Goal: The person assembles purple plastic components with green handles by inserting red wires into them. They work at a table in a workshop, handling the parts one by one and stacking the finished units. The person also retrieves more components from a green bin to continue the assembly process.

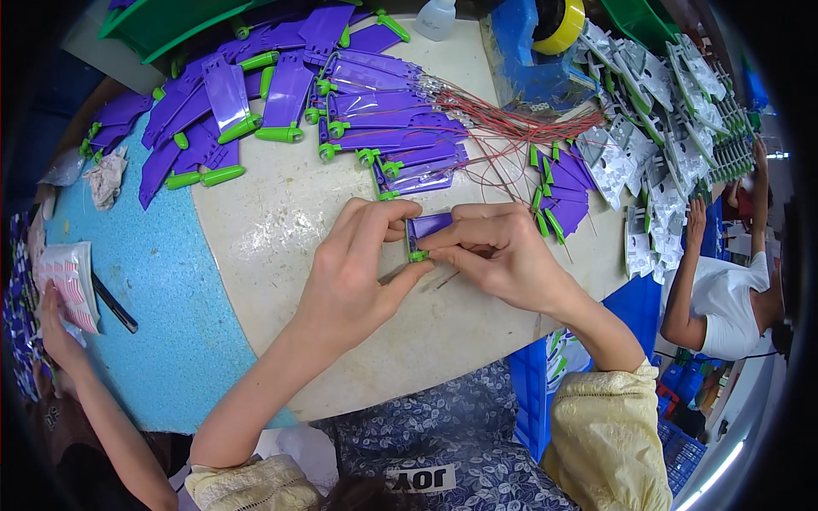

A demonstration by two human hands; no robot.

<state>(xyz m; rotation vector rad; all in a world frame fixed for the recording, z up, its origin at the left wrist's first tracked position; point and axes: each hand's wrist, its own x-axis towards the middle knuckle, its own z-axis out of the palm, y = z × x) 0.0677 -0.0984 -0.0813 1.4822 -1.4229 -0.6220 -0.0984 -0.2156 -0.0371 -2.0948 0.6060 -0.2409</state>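
Over the middle of the table, a small purple plastic wing part (431, 224) with a green end piece is held between my two hands. My left hand (354, 255) pinches its left edge between thumb and fingers. From the other side, the fingertips of my right hand (503, 255) close on the part near the green end and cover much of it. A thin wire end shows just below the right fingers. Just beyond lie similar purple wing parts (392, 106) with green ends, and red wires (520, 128) run from them to the right.
Loose purple wings (226, 94) pile up at the far left. Grey-white plastic shells (652, 102) are heaped at the right. A blue tape dispenser (532, 68) and a white bottle (435, 19) stand at the back. At left, another person's hand (60, 328) touches a packet (70, 281) beside a black pen (114, 304).
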